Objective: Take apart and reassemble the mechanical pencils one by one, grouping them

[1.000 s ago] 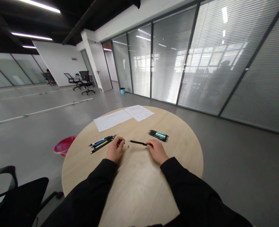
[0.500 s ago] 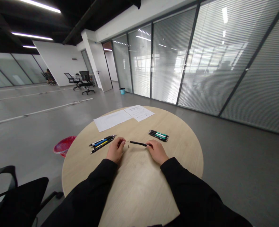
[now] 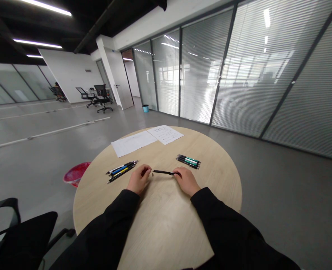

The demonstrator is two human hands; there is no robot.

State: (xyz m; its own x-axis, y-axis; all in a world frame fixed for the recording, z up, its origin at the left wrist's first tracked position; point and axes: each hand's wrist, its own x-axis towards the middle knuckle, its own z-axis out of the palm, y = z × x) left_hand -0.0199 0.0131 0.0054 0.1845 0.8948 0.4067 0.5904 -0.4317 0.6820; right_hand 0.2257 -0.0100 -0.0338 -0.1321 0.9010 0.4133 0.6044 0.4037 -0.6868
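Between our left hand (image 3: 139, 179) and right hand (image 3: 187, 180), a black pen (image 3: 162, 172) sits nearly level, low over the worktop (image 3: 177, 221). Our right hand is clamped on its right end; its narrow tip points at our left fingertips, which are drawn together just beside it. We cannot tell whether they pinch anything. Under the tip we see a small crumb (image 3: 152, 174).

Compared with a second ago, our left hand is a little further right, the gap to the tip is narrower and the pen lies flatter. The mixed pens (image 3: 122, 171) beyond our left hand and the green-and-black pens (image 3: 187, 161) beyond our right stay where they were.

Further back, we see printed lines under a heading on the right sheet (image 3: 166, 134), too small to read; the left sheet (image 3: 133, 142) shows only faint marks.
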